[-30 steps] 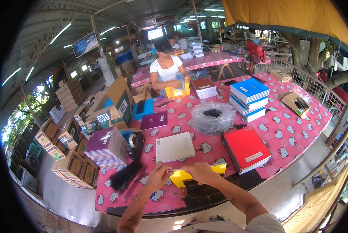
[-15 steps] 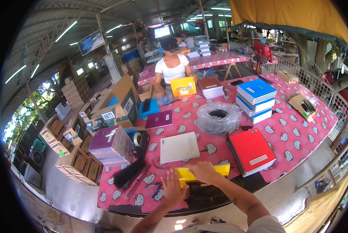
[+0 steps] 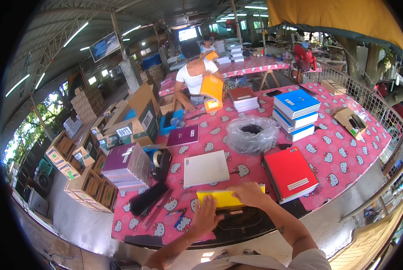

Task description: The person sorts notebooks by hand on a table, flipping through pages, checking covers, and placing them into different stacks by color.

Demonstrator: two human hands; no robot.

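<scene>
A yellow notebook (image 3: 224, 200) stands tilted at the near edge of the table, its long edge lined with small holes or coil loops. My left hand (image 3: 206, 216) lies against its left part, fingers stretched out. Near its right end, my right hand (image 3: 247, 194) grips the upper edge with curled fingers, partly hiding it. Below the notebook sits a black flat device (image 3: 237, 221) at the table edge. Just beyond lies a white spiral notebook (image 3: 206, 168). Stacked red spiral notebooks (image 3: 291, 173) are right of my right hand. Thin black coils (image 3: 148, 200) lie to the left.
Purple notebooks (image 3: 126, 164) are stacked at left beside a tape dispenser (image 3: 162, 164). A clear plastic bag (image 3: 252, 135), blue notebooks (image 3: 296, 110) and brown notebooks (image 3: 243, 98) stand farther back. Across the table a person (image 3: 194, 76) handles an orange-yellow notebook. Cartons (image 3: 136, 123) stand left; pens (image 3: 180, 218) lie nearby.
My left hand has tilted slightly and its fingers lie over the yellow notebook. The dark strand jutting from the notebook's left end no longer shows. The person opposite has lifted the orange-yellow notebook's cover.
</scene>
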